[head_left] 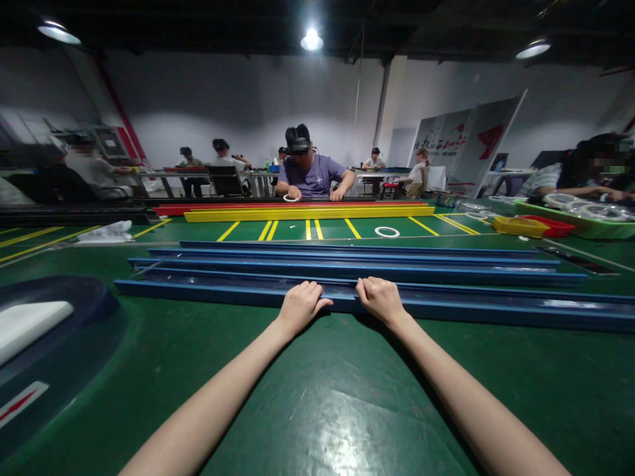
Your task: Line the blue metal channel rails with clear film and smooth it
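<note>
A long blue U-shaped channel (pixel 198 293) lies crosswise on the green table (pixel 317 383) in front of me. My left hand (pixel 300 307) is closed over its near wall, left of the middle, with the thumb pointing right. A short way to the right, my right hand (pixel 381 299) has its fingers curled over the same channel. The palm side of both hands is hidden. Just behind, more blue channels (pixel 377 265) lie roughly parallel, close together.
Beyond are a yellow channel (pixel 307 213), yellow table stripes and a white ring (pixel 387 232). A person in a purple shirt (pixel 317 175) sits opposite. A dark blue round-ended object (pixel 99 317) is at left; at right are a phone (pixel 580 260), yellow tray (pixel 520 227) and green tray (pixel 570 227).
</note>
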A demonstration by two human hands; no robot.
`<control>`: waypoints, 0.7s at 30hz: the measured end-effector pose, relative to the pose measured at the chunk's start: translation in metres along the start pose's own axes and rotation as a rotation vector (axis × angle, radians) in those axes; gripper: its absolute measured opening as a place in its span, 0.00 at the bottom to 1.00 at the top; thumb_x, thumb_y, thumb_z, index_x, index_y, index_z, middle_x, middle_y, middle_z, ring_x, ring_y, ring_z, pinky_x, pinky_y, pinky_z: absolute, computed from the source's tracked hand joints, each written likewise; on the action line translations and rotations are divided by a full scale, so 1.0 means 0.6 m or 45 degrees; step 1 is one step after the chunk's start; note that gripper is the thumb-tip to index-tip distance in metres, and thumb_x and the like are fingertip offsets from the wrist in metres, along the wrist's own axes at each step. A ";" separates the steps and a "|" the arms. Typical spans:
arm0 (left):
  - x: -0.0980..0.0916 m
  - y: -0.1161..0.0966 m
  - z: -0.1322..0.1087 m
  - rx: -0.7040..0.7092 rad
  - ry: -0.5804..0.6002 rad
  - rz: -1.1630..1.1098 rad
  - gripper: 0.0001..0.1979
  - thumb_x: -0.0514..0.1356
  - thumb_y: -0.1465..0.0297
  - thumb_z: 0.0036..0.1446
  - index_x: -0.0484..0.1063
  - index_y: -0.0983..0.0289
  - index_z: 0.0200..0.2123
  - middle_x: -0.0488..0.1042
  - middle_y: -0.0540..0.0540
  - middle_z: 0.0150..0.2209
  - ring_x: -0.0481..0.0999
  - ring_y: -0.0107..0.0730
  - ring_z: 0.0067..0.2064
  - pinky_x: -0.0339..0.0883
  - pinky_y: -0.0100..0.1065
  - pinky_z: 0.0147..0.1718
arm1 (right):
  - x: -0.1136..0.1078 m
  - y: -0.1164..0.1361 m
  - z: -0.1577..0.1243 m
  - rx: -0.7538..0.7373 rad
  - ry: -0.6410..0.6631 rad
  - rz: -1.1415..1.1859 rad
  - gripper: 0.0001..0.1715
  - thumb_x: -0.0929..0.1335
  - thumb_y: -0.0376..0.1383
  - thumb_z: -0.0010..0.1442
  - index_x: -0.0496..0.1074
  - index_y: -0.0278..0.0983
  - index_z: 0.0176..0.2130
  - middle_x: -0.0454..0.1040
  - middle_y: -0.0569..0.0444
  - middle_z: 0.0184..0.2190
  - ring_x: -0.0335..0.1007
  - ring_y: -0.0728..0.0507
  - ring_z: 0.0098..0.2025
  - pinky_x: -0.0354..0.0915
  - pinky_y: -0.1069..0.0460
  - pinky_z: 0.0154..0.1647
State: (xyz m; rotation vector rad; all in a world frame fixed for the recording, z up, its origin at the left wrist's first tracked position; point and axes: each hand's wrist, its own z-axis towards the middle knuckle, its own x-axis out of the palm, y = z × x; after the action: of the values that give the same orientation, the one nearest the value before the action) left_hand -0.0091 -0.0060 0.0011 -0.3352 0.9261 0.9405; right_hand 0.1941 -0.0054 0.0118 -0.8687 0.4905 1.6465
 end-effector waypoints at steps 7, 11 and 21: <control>-0.002 -0.002 0.001 -0.027 0.012 0.004 0.19 0.45 0.56 0.56 0.64 0.64 0.26 0.67 0.53 0.25 0.65 0.31 0.29 0.54 0.30 0.26 | -0.002 0.004 -0.008 -0.145 -0.063 -0.017 0.23 0.53 0.38 0.58 0.67 0.35 0.21 0.66 0.52 0.19 0.58 0.51 0.22 0.41 0.53 0.22; -0.003 -0.004 0.002 -0.037 0.018 0.040 0.19 0.46 0.55 0.56 0.64 0.64 0.26 0.67 0.52 0.25 0.65 0.30 0.30 0.54 0.30 0.26 | 0.000 0.008 -0.012 -0.076 -0.112 -0.038 0.22 0.54 0.36 0.58 0.65 0.35 0.19 0.66 0.53 0.18 0.57 0.51 0.22 0.42 0.53 0.23; -0.002 0.000 -0.001 0.004 -0.017 0.030 0.20 0.44 0.56 0.57 0.64 0.64 0.26 0.68 0.52 0.26 0.65 0.30 0.30 0.54 0.30 0.27 | 0.001 0.008 -0.003 0.042 -0.027 -0.012 0.24 0.53 0.37 0.58 0.66 0.35 0.18 0.68 0.53 0.18 0.60 0.51 0.21 0.40 0.53 0.21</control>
State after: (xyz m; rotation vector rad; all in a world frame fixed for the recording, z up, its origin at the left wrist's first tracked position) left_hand -0.0095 -0.0069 0.0015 -0.3154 0.9210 0.9618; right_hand 0.1901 -0.0073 0.0098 -0.8270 0.4968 1.6334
